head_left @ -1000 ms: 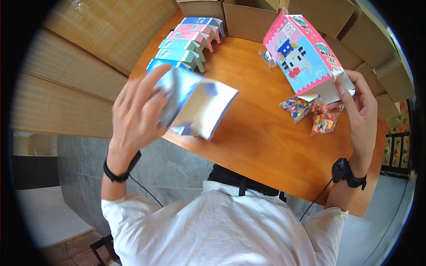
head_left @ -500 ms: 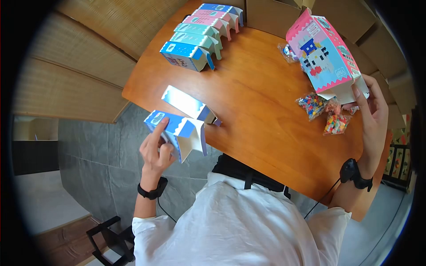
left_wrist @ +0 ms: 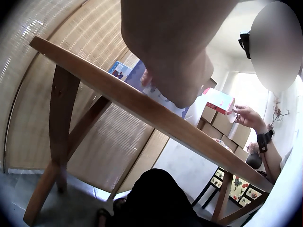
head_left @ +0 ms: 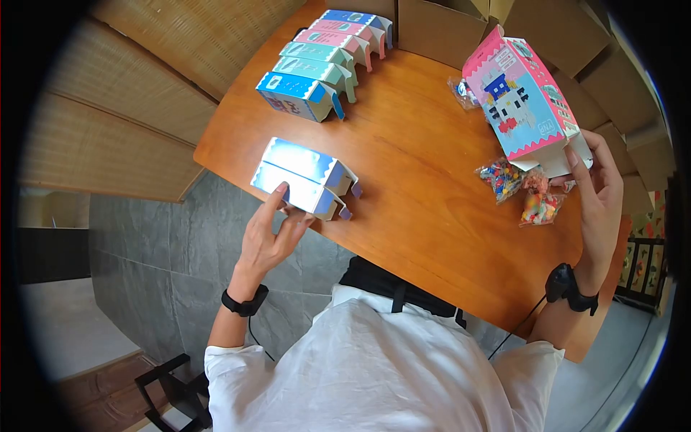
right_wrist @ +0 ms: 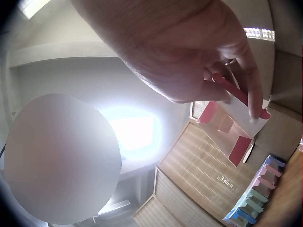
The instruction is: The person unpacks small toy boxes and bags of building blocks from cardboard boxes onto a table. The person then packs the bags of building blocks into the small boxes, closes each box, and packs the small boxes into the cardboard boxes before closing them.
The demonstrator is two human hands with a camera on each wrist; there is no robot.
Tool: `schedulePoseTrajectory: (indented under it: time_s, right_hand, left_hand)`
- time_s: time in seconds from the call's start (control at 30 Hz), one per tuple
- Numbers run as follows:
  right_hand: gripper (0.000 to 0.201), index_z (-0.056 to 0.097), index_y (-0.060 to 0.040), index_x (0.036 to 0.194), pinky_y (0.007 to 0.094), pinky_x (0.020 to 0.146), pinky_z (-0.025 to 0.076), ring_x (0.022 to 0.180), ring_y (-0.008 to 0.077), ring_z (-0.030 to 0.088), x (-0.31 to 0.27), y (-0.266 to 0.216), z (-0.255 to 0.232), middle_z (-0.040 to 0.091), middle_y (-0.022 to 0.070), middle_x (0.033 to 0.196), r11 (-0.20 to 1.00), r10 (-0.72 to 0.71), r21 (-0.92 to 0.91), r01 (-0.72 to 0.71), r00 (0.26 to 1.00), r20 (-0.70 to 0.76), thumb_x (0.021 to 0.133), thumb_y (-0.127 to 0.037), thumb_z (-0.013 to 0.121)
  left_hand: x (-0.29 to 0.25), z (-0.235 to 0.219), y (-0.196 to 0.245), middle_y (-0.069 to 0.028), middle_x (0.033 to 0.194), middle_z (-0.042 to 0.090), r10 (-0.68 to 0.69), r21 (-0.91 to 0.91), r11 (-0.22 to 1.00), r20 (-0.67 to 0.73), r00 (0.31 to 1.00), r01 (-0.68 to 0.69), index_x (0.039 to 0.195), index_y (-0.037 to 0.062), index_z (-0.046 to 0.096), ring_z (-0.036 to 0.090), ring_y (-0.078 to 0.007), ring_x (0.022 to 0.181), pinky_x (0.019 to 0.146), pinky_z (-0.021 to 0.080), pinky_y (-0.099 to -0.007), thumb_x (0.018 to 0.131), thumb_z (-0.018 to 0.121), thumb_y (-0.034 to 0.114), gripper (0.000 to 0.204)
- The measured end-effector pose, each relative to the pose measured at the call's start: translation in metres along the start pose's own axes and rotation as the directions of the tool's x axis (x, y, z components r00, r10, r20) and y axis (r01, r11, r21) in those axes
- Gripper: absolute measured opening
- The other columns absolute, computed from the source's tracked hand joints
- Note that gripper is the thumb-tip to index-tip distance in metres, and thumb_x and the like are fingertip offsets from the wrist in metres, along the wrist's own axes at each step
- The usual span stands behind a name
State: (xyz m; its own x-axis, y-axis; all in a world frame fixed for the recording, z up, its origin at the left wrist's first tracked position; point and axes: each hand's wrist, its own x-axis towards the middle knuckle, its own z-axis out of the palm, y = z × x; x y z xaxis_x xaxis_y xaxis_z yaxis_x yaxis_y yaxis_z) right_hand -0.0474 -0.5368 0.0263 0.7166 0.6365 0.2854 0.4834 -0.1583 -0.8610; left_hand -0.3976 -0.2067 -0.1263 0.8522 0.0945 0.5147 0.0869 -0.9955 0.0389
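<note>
Two blue boxes lie side by side at the table's front-left edge, their open flaps facing right. My left hand grips the nearer blue box, one fingertip on its top and other fingers at its near side. The farther blue box lies right against it. At the right, my right hand pinches an open end flap of a larger pink box, which is tilted with its open end toward me. In the right wrist view the thumb and fingers hold the box's white flap.
Small clear bags of colourful pieces lie under and beside the pink box's open end. At the back left stands a row of several blue, green and pink boxes. Brown cartons line the back; a woven screen borders the left.
My left hand has brought the nearer blue box from over the table's edge up against the other blue box. The right hand keeps its hold on the pink box, nearly still.
</note>
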Motion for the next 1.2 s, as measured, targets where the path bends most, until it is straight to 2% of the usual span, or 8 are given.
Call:
schedulePoseTrajectory:
  time_s: [0.27, 0.37, 0.43, 0.47, 0.53, 0.63, 0.93, 1.2]
  right_hand:
    - [0.026, 0.061, 0.0036, 0.124, 0.0238, 0.074, 0.056, 0.093, 0.0088, 0.065, -0.002, -0.003, -0.001, 0.066, 0.0065, 0.109, 0.999, 0.020, 0.044, -0.021, 1.000, 0.005, 0.106, -0.015, 0.058]
    - [0.026, 0.060, 0.0039, 0.125, 0.0237, 0.074, 0.056, 0.092, 0.0086, 0.064, -0.002, -0.002, -0.002, 0.065, 0.0069, 0.108, 0.999, 0.017, 0.047, -0.016, 1.000, -0.004, 0.106, -0.014, 0.058]
    - [0.026, 0.060, 0.0041, 0.125, 0.0235, 0.074, 0.056, 0.092, 0.0085, 0.064, -0.002, -0.001, -0.002, 0.065, 0.0072, 0.108, 0.999, 0.003, 0.034, -0.003, 1.000, -0.002, 0.106, -0.014, 0.058]
    - [0.026, 0.060, 0.0042, 0.126, 0.0233, 0.074, 0.056, 0.092, 0.0084, 0.064, -0.002, -0.001, -0.001, 0.065, 0.0074, 0.108, 1.000, -0.003, 0.021, 0.003, 1.000, -0.007, 0.106, -0.013, 0.058]
    - [0.026, 0.060, 0.0044, 0.126, 0.0231, 0.074, 0.056, 0.092, 0.0083, 0.063, -0.002, -0.002, -0.002, 0.064, 0.0076, 0.108, 1.000, -0.017, 0.006, 0.017, 1.000, -0.011, 0.107, -0.013, 0.058]
    - [0.025, 0.059, 0.0048, 0.125, 0.0231, 0.075, 0.056, 0.093, 0.0082, 0.063, -0.003, -0.005, -0.001, 0.063, 0.0070, 0.107, 0.998, 0.023, 0.053, -0.023, 1.000, -0.003, 0.107, -0.012, 0.058]
    - [0.024, 0.058, 0.0050, 0.125, 0.0232, 0.074, 0.056, 0.090, 0.0080, 0.064, -0.003, -0.005, 0.001, 0.061, 0.0066, 0.106, 0.996, 0.033, 0.087, -0.035, 0.999, 0.018, 0.107, -0.012, 0.057]
    - [0.024, 0.057, 0.0044, 0.126, 0.0214, 0.068, 0.055, 0.079, 0.0088, 0.068, -0.005, -0.007, 0.000, 0.065, 0.0088, 0.107, 0.995, 0.051, 0.091, -0.051, 0.999, 0.005, 0.108, -0.012, 0.056]
  left_hand:
    - [0.034, -0.002, -0.003, -0.0225, 0.148, 0.050, -0.033, 0.065, 0.997, -0.027, 0.999, 0.035, 0.095, 0.0046, 0.073, 0.065, -0.0314, 0.109, 0.090, 0.057, -0.0426, 0.079, 0.083, 0.008, 0.019]
    - [0.040, -0.007, -0.001, -0.0209, 0.153, 0.047, 0.105, 0.159, 0.985, -0.221, 0.970, -0.070, 0.109, 0.0067, 0.071, 0.057, -0.0352, 0.127, 0.106, 0.047, -0.0500, 0.075, 0.072, -0.004, 0.036]
    - [0.054, -0.017, 0.001, -0.0181, 0.159, 0.043, 0.093, 0.056, 0.995, -0.101, 0.991, -0.088, 0.130, 0.0084, 0.063, 0.043, -0.0393, 0.145, 0.121, 0.030, -0.0548, 0.067, 0.061, -0.010, 0.066]
    - [0.067, -0.025, 0.005, -0.0181, 0.159, 0.043, 0.090, 0.056, 0.995, -0.106, 0.990, -0.085, 0.130, 0.0084, 0.063, 0.043, -0.0393, 0.145, 0.121, 0.030, -0.0548, 0.067, 0.061, -0.010, 0.066]
    - [0.090, -0.037, 0.014, -0.0133, 0.162, 0.043, -0.089, -0.009, 0.996, 0.125, 0.988, 0.091, 0.147, 0.0127, 0.053, 0.040, -0.0385, 0.148, 0.124, 0.023, -0.0551, 0.068, 0.058, -0.008, 0.082]
    - [0.096, -0.035, 0.011, -0.0113, 0.165, 0.038, -0.043, 0.106, 0.994, 0.337, 0.940, 0.007, 0.151, 0.0139, 0.050, 0.026, -0.0354, 0.156, 0.128, 0.016, -0.0556, 0.063, 0.062, -0.011, 0.092]
    - [0.094, -0.020, -0.017, -0.0080, 0.163, 0.041, -0.060, 0.116, 0.993, 0.209, 0.976, 0.036, 0.151, 0.0246, 0.052, 0.034, -0.0311, 0.152, 0.125, 0.021, -0.0543, 0.069, 0.064, -0.011, 0.090]
    - [0.104, -0.012, -0.058, -0.0087, 0.163, 0.041, -0.037, 0.160, 0.987, 0.166, 0.985, 0.010, 0.152, 0.0240, 0.050, 0.031, -0.0328, 0.154, 0.127, 0.020, -0.0533, 0.066, 0.063, -0.013, 0.095]
